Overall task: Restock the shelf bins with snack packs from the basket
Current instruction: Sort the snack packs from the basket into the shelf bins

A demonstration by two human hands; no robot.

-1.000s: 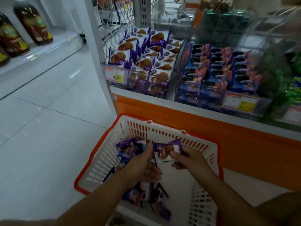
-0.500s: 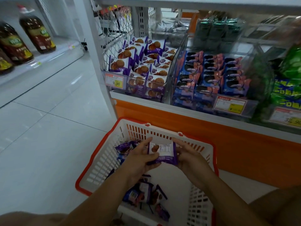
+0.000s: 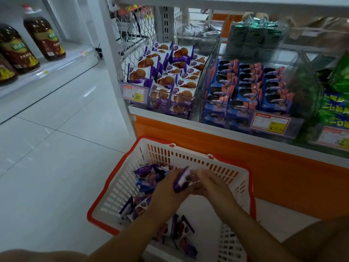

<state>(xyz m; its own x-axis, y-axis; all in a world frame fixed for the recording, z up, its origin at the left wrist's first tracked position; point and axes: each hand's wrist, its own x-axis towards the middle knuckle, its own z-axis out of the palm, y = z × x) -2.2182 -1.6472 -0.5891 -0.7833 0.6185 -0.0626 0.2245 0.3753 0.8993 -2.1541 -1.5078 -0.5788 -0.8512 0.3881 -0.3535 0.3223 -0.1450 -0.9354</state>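
The purple-pack bin [image 3: 164, 78] is sitting up ahead. The left hand [image 3: 166, 190] is gripping the snack pack [image 3: 180, 181], tilted on edge over the basket [image 3: 117, 191]. The right hand [image 3: 209, 184] is pinching its other side. The left is looking nearer the bin.

There are 2 hands, the left hand [image 3: 166, 193] and the right hand [image 3: 211, 188], holding 1 purple pack [image 3: 181, 179] between them. Below them is 1 basket [image 3: 120, 188]; the loose packs [image 3: 147, 178] in it overlap too much to count. 3 clear bins [image 3: 299, 126] line the shelf front: 1 of purple biscuit packs [image 3: 166, 80], 1 of blue packs [image 3: 245, 91] standing in 3 columns, and 1 of green bags [image 3: 334, 110]. 3 price tags [image 3: 134, 93] show on the bin fronts. 3 brown bottles [image 3: 44, 35] stand on the left shelf, the 3rd cut by the edge.
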